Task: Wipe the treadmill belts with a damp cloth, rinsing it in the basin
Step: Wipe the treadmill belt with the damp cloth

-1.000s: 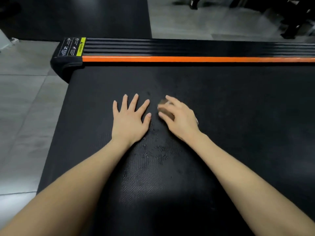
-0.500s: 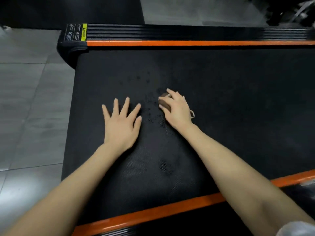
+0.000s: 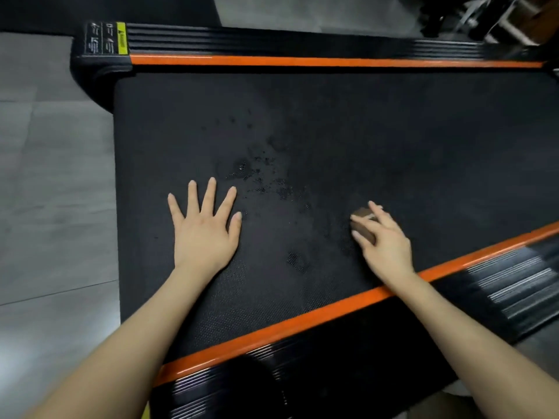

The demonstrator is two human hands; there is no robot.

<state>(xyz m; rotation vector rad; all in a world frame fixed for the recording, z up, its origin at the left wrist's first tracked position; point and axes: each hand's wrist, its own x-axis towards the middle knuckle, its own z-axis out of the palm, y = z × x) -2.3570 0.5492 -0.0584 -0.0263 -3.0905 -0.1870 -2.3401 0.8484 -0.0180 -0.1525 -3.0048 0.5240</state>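
Cloth [image 3: 363, 231] is lying bunched on the belt [image 3: 408, 140] under the right hand [image 3: 385, 241], whose fingers are curling over it; the left hand [image 3: 205, 234] is pressing flat, fingers spread wide, and the wet specks [image 3: 257, 176] are lying left of and beyond the cloth

A gym or fitness room. A treadmill fills the view: a wide black textured belt [image 3: 363, 131] edged by orange stripes [image 3: 302, 60] and ribbed black side rails [image 3: 302, 40], with a yellow-marked warning label [image 3: 106, 37] at one corner. Around it lie grey floor tiles [image 3: 54, 176] and a black floor mat [image 3: 106, 7]. Blurred metal equipment [image 3: 499, 16] stands at the far right.
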